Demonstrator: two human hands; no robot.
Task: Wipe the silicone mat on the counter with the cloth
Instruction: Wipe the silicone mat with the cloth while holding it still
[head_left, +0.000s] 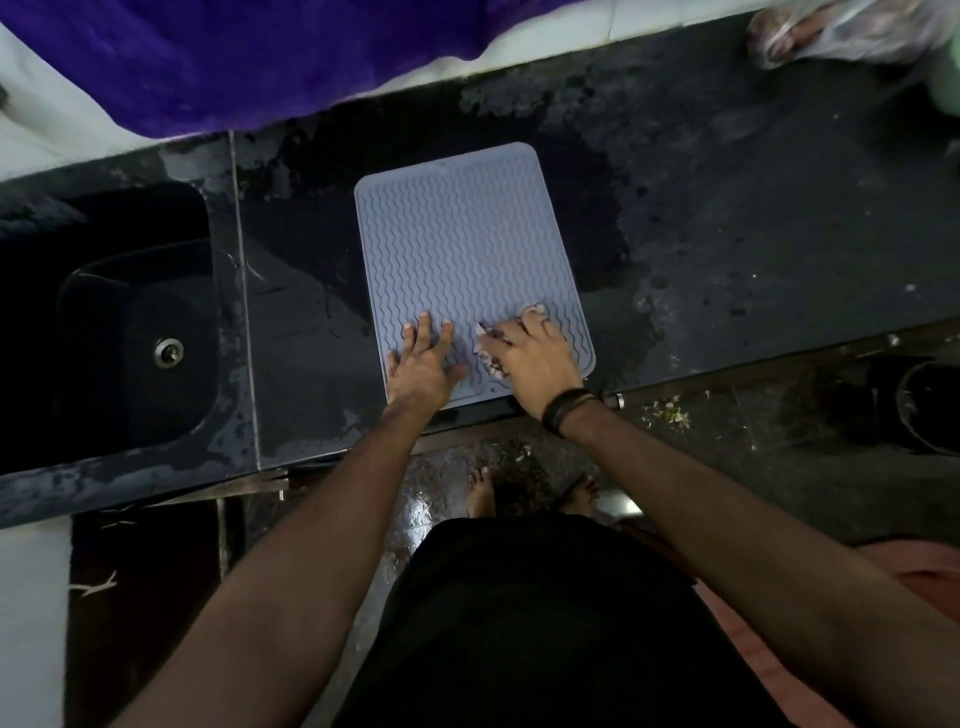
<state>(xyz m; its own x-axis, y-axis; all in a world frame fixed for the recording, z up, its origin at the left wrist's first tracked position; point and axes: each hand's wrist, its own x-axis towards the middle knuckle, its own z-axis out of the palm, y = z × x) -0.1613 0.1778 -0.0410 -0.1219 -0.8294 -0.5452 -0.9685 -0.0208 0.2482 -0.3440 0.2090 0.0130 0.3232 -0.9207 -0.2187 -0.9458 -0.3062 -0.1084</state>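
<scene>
Fingers (423, 332) of our left hand (423, 371) spread flat on the silicone mat (462, 244) right of the sink (135, 332), while our right hand (535, 358) clutches the cloth (535, 310), so we should wipe along the ridges.

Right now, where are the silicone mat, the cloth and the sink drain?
silicone mat (457, 244): head view, bare ribbed middle.
cloth (536, 310): head view, pale bunch beyond the right hand's fingers.
sink drain (169, 352): head view, metal ring.

A single wide-angle head camera looks steeply down from above the person, close over the table (727, 218) and floor (753, 467).
</scene>
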